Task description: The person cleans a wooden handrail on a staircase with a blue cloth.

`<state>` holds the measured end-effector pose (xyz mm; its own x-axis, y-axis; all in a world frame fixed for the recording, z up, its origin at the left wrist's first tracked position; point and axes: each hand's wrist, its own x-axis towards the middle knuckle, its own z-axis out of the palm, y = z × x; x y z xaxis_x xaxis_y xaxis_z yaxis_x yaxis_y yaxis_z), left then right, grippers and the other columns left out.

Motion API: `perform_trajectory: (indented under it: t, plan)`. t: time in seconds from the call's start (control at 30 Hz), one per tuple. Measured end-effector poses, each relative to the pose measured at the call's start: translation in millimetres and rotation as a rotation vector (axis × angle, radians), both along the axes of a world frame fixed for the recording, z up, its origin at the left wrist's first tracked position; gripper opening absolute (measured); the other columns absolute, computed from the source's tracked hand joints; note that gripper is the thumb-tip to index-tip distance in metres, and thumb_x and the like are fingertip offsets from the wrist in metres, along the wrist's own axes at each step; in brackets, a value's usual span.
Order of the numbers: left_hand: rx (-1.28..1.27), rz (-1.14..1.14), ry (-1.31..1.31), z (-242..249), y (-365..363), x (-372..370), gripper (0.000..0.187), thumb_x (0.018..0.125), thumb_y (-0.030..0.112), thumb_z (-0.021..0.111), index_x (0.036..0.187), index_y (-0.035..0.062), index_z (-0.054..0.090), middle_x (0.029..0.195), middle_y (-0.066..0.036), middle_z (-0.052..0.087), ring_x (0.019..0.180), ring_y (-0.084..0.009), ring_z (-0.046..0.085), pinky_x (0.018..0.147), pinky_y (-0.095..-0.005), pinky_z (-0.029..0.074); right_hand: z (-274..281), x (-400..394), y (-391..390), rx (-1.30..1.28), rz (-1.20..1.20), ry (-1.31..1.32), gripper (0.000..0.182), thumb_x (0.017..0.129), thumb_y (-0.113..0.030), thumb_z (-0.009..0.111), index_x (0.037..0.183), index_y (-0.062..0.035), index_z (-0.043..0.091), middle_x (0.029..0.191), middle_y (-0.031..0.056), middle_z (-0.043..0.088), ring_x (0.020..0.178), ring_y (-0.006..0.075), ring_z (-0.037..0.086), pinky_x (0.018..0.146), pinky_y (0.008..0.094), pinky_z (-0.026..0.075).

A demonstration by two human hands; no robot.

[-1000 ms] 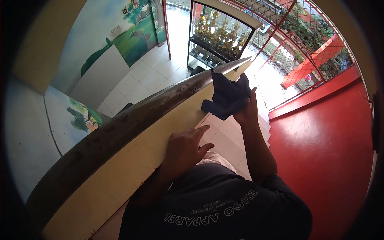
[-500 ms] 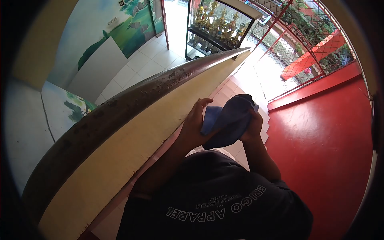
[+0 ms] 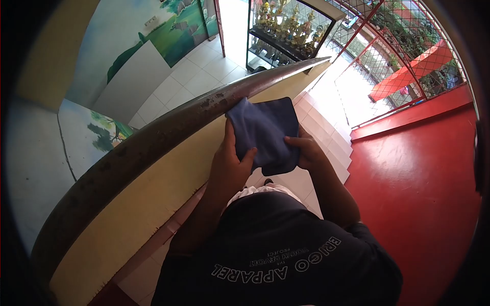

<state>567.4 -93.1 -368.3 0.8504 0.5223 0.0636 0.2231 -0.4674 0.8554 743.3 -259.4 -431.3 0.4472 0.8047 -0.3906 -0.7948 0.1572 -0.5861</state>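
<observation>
A blue-grey cloth (image 3: 266, 130) is spread between my two hands, in front of my body. My left hand (image 3: 229, 158) grips its left side, thumb on the face of the cloth and fingers behind it. On the right edge, my right hand (image 3: 308, 149) pinches the cloth with the thumb on top and the fingers hidden underneath. The cloth's upper left corner overlaps the dark handrail (image 3: 168, 127) in this view; worn patches show along the rail.
Below the rail runs a cream wall (image 3: 148, 196). Tiled stairs (image 3: 326, 122) descend ahead, beside a red wall (image 3: 413, 188) topped by wire mesh (image 3: 388, 61). A trophy cabinet (image 3: 288, 33) stands beyond the rail's far end. A painted mural (image 3: 173, 35) is at upper left.
The cloth was bunched and folded; now it is opened out flatter. Both hands have shifted left with it, toward the rail.
</observation>
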Motion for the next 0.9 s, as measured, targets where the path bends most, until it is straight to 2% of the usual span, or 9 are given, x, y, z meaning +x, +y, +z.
perform_trajectory:
  t: [0.07, 0.17, 0.27, 0.4, 0.47, 0.57, 0.67, 0.77, 0.9]
  plan:
    - [0.24, 0.06, 0.173, 27, 3, 3, 0.083, 0.085, 0.014, 0.073, 0.151, 0.0016, 0.025, 0.127, -0.03, 0.057, 0.119, -0.039, 0.06, 0.099, -0.0415, 0.048, -9, 17, 25, -0.091, -0.033, -0.002, 0.064, 0.086, 0.002, 0.067, 0.142, -0.0066, 0.037, 0.122, 0.018, 0.059, 0.105, 0.0289, 0.065, 0.093, 0.0393, 0.056]
    - [0.372, 0.148, 0.611, 34, -7, 10, 0.072, 0.083, 0.019, 0.075, 0.143, 0.0066, 0.037, 0.109, -0.02, 0.067, 0.106, -0.032, 0.066, 0.088, -0.0459, 0.049, -43, 32, 51, -0.307, 0.05, -0.426, 0.056, 0.089, -0.001, 0.067, 0.137, -0.0057, 0.04, 0.113, 0.0171, 0.063, 0.1, 0.0269, 0.067, 0.084, 0.0349, 0.058]
    - [0.85, 0.23, 0.4, 3, -8, 0, 0.05, 0.084, 0.016, 0.072, 0.128, 0.0162, 0.05, 0.08, -0.002, 0.066, 0.085, -0.0207, 0.066, 0.08, -0.0425, 0.044, -72, 39, 72, -0.338, 0.064, -0.875, 0.05, 0.087, -0.002, 0.068, 0.13, -0.0106, 0.043, 0.109, 0.0143, 0.065, 0.092, 0.0236, 0.068, 0.074, 0.0326, 0.057]
    - [1.117, 0.155, 0.293, -9, -11, 8, 0.019, 0.089, 0.012, 0.063, 0.106, 0.0197, 0.061, 0.08, 0.004, 0.065, 0.083, -0.0168, 0.062, 0.081, -0.0385, 0.039, -84, 49, 82, -0.313, 0.03, -1.321, 0.04, 0.085, -0.004, 0.069, 0.119, -0.0103, 0.049, 0.112, 0.0154, 0.063, 0.104, 0.0276, 0.066, 0.081, 0.0363, 0.054]
    - [1.133, 0.136, 0.324, -14, -10, 10, 0.016, 0.088, 0.016, 0.064, 0.105, 0.019, 0.063, 0.08, 0.003, 0.064, 0.085, -0.0172, 0.062, 0.083, -0.0389, 0.039, -83, 56, 81, -0.282, 0.002, -1.395, 0.04, 0.083, -0.008, 0.071, 0.117, -0.0103, 0.051, 0.111, 0.0167, 0.064, 0.109, 0.0338, 0.063, 0.087, 0.0426, 0.051]
    - [1.175, 0.213, 0.395, -22, -12, 22, 0.016, 0.087, 0.022, 0.067, 0.103, 0.0192, 0.068, 0.087, 0.002, 0.064, 0.092, -0.0173, 0.06, 0.086, -0.0389, 0.04, -84, 61, 77, -0.232, 0.0, -1.459, 0.038, 0.084, -0.01, 0.07, 0.116, -0.0124, 0.051, 0.107, 0.0191, 0.064, 0.092, 0.0418, 0.065, 0.081, 0.0461, 0.05]
    - [1.179, 0.352, 0.543, -20, -14, 34, 0.02, 0.085, 0.029, 0.07, 0.102, 0.0204, 0.073, 0.099, 0.002, 0.063, 0.101, -0.0176, 0.057, 0.09, -0.0392, 0.04, -89, 75, 80, -0.265, 0.057, -1.504, 0.035, 0.085, -0.015, 0.071, 0.115, -0.0125, 0.053, 0.115, 0.0193, 0.062, 0.092, 0.0437, 0.065, 0.081, 0.0459, 0.05]
    - [1.201, 0.429, 0.572, -27, -16, 38, 0.023, 0.084, 0.033, 0.07, 0.101, 0.0188, 0.075, 0.109, 0.002, 0.061, 0.106, -0.0184, 0.055, 0.092, -0.0411, 0.039, -75, 83, 79, -0.422, 0.148, -1.586, 0.043, 0.083, -0.021, 0.075, 0.12, -0.0112, 0.056, 0.117, 0.0184, 0.062, 0.111, 0.0402, 0.059, 0.09, 0.0479, 0.049]
    - [1.238, 0.431, 0.552, -26, -16, 37, 0.025, 0.084, 0.035, 0.068, 0.101, 0.0177, 0.075, 0.11, 0.003, 0.06, 0.108, -0.0176, 0.054, 0.092, -0.0444, 0.037, -63, 57, 73, -0.158, 0.014, -1.919, 0.053, 0.089, -0.039, 0.067, 0.134, -0.0147, 0.053, 0.142, 0.0184, 0.049, 0.131, 0.0398, 0.047, 0.104, 0.0524, 0.04]
